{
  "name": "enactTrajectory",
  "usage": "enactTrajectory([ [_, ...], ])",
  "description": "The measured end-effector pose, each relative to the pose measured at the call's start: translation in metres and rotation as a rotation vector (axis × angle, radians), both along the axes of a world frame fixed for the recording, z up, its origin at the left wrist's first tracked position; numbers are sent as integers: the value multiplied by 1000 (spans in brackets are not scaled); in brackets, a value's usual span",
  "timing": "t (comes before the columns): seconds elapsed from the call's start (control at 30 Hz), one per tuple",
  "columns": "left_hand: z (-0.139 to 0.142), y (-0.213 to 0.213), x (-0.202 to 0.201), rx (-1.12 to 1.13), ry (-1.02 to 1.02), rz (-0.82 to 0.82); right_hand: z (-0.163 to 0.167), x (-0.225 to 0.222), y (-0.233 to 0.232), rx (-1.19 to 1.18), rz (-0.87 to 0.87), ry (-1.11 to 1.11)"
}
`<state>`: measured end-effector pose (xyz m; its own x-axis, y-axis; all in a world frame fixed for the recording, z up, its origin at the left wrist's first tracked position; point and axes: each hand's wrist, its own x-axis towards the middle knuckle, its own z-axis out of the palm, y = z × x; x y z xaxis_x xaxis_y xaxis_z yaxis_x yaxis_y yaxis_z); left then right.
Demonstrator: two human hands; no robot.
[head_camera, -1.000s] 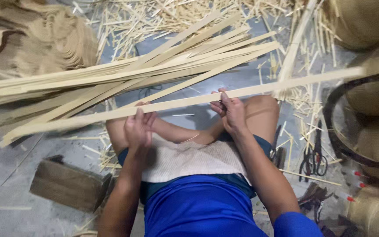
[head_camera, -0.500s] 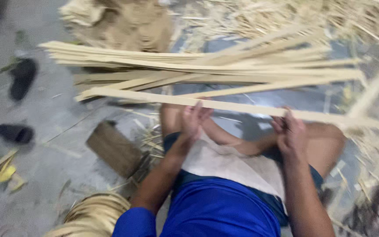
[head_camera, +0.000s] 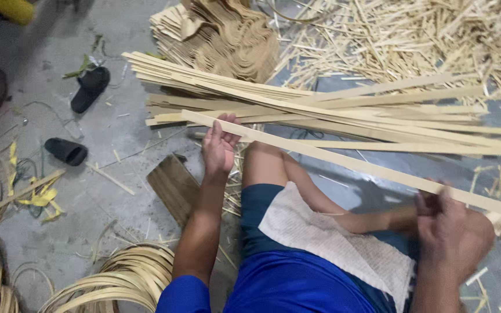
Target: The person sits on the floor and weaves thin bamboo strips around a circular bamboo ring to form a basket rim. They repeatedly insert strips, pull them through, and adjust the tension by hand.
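Where splinters [head_camera: 436, 40] litter concrete floor [head_camera: 117, 133]

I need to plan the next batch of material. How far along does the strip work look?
Done, it seems: a stack of long strips lies ahead of the knees, coiled strips sit at lower left, and offcuts litter the floor. In hand: one long strip, the left hand near its end, the right hand further along. What is left cannot be judged; the stack may be finished or waiting.
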<state>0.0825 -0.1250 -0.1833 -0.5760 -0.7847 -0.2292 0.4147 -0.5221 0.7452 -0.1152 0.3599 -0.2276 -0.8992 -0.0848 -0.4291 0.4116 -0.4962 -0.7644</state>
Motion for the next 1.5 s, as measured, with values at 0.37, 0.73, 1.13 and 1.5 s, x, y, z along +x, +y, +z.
enactTrajectory([
  [0.37, 17, -70, 43, -30, -53, 106, 0, -29, -89, 71, -56, 158],
  [0.73, -23, -48, 95, 10, 135, 123, 69, 121, -263, -169, 1139, -6],
  [1.13, -45, 19, 12, 92, -270, -239, 57, 80, -182, 436, 1391, 300],
  [1.5, -83, 107, -128, -1837, -1067, -479, 48, 77, 6, 309, 646, 121],
])
